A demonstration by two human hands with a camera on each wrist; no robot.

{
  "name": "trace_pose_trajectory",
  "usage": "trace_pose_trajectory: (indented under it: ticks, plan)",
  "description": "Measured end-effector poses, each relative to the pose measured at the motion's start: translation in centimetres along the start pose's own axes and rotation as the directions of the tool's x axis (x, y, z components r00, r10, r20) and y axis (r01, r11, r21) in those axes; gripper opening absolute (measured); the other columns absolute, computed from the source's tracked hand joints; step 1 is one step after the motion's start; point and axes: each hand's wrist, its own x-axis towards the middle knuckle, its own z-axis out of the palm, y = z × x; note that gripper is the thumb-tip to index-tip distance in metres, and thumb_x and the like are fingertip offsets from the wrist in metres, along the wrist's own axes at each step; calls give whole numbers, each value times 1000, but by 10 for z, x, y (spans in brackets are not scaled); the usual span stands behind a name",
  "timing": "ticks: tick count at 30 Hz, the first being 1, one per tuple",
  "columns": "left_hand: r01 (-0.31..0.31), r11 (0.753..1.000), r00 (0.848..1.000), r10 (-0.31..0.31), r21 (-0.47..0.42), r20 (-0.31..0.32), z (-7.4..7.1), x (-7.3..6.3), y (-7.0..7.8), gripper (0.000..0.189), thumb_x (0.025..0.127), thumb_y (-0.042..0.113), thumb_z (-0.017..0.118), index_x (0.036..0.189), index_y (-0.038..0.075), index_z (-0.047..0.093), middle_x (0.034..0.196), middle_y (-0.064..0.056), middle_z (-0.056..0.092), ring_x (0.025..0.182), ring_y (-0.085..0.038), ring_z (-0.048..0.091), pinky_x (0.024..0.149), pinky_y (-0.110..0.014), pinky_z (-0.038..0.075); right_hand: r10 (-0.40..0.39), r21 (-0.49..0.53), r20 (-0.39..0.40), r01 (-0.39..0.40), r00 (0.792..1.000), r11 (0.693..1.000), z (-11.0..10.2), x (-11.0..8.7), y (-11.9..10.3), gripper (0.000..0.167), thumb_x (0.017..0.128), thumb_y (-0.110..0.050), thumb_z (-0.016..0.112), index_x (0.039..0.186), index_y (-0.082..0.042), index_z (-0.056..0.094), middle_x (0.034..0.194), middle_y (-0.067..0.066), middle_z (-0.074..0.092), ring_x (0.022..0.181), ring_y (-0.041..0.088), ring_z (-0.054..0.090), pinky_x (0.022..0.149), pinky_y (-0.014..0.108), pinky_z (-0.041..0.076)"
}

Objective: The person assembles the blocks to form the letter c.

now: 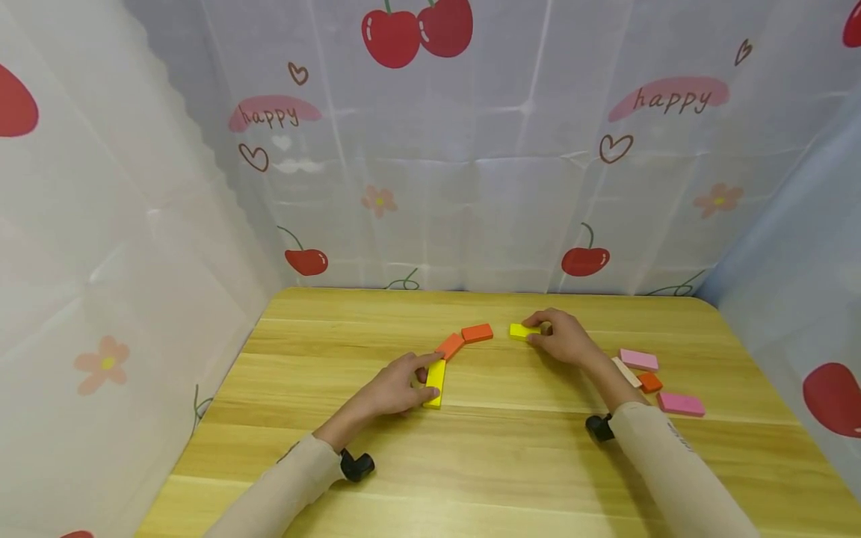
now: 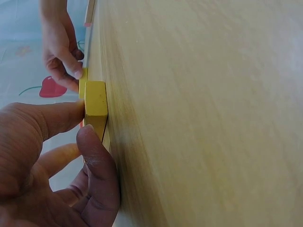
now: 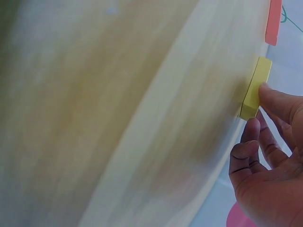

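My left hand [image 1: 397,385] has its fingers on a long yellow block [image 1: 436,383] lying flat on the table, thumb near its lower end and index finger at its upper end. That index fingertip is beside an orange block [image 1: 450,346] touching the yellow one. Further right along the curve lies a second orange block [image 1: 477,333]. Past a gap, my right hand [image 1: 563,338] pinches another yellow block [image 1: 523,331] between thumb and fingers; in the right wrist view this yellow block [image 3: 255,90] sits at the fingertips.
Right of the right forearm lie a pink block [image 1: 638,360], a cream block [image 1: 626,373], a red-orange block [image 1: 649,382] and another pink block [image 1: 681,404]. The wooden table [image 1: 484,463] meets a cherry-patterned curtain [image 1: 471,217] at its back edge.
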Motion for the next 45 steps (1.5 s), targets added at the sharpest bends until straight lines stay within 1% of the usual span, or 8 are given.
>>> trace_pose_trajectory:
  ticks: [3,8,18,23,30,33,40,45]
  plan:
    - [-8,1000,1000,8,2,1,-1,0,0,69,104,24,73,167,22,44,114,-11,52,49,-11,48,49,-22,49,-3,1,6,3,1000,1000,0,1,-1,26,101,-11,74,126,-3,77,134,24,70,97,30,64,89,44,53]
    - [-20,1000,1000,20,2,0,-1,1,0,69,104,24,73,166,22,44,113,-11,52,49,-11,47,49,-23,48,-9,4,9,9,1000,1000,3,5,-1,27,100,-11,74,126,-3,77,133,24,70,96,29,64,87,40,52]
    - [-14,1000,1000,14,6,0,0,-1,2,68,105,23,72,167,21,44,114,-11,52,49,-11,46,49,-23,48,-22,16,21,22,1000,1000,8,7,-4,28,101,-10,74,127,-1,76,136,26,68,92,27,63,84,37,51]
    - [-12,1000,1000,12,1,0,0,-1,2,68,105,23,72,167,21,44,113,-11,52,49,-12,47,49,-23,48,-18,16,22,17,1000,1000,10,8,-7,27,101,-10,73,127,-1,76,133,26,69,94,28,62,86,38,51]
    - [-7,1000,1000,7,2,-2,0,-2,2,69,104,22,73,167,20,44,113,-12,51,49,-11,46,48,-22,48,-29,12,9,28,1000,1000,13,9,-10,27,100,-10,75,125,-1,77,126,23,71,88,25,60,80,33,49]
    - [-9,1000,1000,9,-2,-2,0,-2,2,69,104,21,73,166,19,44,113,-12,51,49,-11,47,48,-22,48,-31,9,12,31,999,999,14,10,-11,27,100,-11,75,125,-1,77,126,23,71,88,25,59,79,33,48]
    - [-3,1000,1000,3,1,-6,0,-2,3,69,104,23,73,167,22,44,113,-11,51,49,-11,47,49,-24,50,-28,-1,23,28,999,1000,16,13,-11,28,101,-11,75,127,-3,77,129,22,71,90,26,58,84,37,49]
    - [-4,1000,1000,4,-1,-5,0,-1,2,69,104,23,73,167,22,44,113,-11,51,49,-12,48,49,-24,51,-38,-3,32,38,999,999,17,14,-11,28,101,-10,75,127,-2,77,128,23,71,87,24,56,80,35,48]
